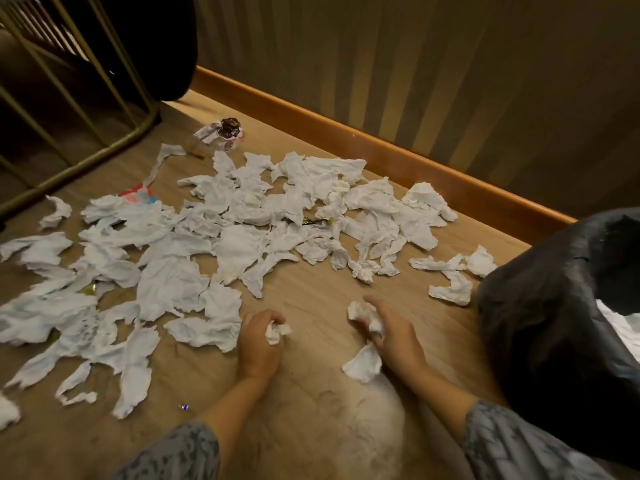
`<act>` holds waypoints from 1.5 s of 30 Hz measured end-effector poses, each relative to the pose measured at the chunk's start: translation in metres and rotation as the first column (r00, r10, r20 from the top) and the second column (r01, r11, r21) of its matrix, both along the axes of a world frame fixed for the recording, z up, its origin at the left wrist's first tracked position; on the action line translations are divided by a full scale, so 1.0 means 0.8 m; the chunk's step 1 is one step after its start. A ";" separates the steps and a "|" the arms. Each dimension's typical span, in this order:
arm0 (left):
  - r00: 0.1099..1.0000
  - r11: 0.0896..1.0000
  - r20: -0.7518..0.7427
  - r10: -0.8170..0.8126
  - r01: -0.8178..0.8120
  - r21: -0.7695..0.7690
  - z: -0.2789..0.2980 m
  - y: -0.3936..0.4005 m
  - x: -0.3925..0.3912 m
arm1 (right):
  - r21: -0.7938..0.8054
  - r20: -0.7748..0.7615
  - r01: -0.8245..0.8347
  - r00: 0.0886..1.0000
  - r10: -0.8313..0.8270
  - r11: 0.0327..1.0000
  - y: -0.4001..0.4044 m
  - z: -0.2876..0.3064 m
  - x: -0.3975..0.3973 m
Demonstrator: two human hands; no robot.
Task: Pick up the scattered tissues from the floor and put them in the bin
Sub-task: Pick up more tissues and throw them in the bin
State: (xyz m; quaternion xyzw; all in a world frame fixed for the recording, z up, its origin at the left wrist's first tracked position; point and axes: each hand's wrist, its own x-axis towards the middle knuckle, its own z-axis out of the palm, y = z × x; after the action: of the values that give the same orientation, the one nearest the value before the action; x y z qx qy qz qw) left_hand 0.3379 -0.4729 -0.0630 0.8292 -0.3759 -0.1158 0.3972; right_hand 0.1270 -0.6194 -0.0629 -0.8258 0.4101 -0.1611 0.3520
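Observation:
Several crumpled white tissues (239, 247) lie scattered over the wooden floor (311, 427), from the far left to near the bin. My left hand (258, 344) grips a small balled tissue (277, 332) low over the floor. My right hand (391, 336) holds a crumpled tissue (363, 315), with more white tissue (363, 363) hanging beneath the palm. The bin (540, 323), lined with a black bag, stands at the right, and white tissue (623, 327) shows inside it.
A wooden skirting board (346, 133) runs along the striped wall behind the pile. A gold metal frame (104, 147) stands at the back left. A dark crumpled wrapper (228, 128) lies beyond the tissues, and a red-and-blue packet (138, 195) pokes out at the left.

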 end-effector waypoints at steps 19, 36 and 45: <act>0.994 0.987 0.047 0.101 -0.106 0.119 -0.033 0.061 0.031 | -0.138 -0.025 0.188 0.981 -0.193 0.973 -0.042 -0.022 0.092; 0.996 0.995 0.026 0.090 -0.091 0.033 -0.002 -0.065 0.065 | -0.143 0.274 0.203 0.948 -0.159 0.969 -0.043 0.040 0.171; 0.992 0.993 0.055 -0.114 0.113 0.021 -0.032 -0.023 0.040 | -0.173 -0.122 -0.304 0.951 0.286 0.937 -0.025 -0.021 0.131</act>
State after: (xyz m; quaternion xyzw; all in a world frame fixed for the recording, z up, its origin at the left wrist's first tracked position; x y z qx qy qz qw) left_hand 0.3695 -0.4916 -0.0885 0.8131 -0.4322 -0.1181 0.3717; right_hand 0.2318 -0.6397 -0.0794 -0.9143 0.2809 -0.1053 0.2721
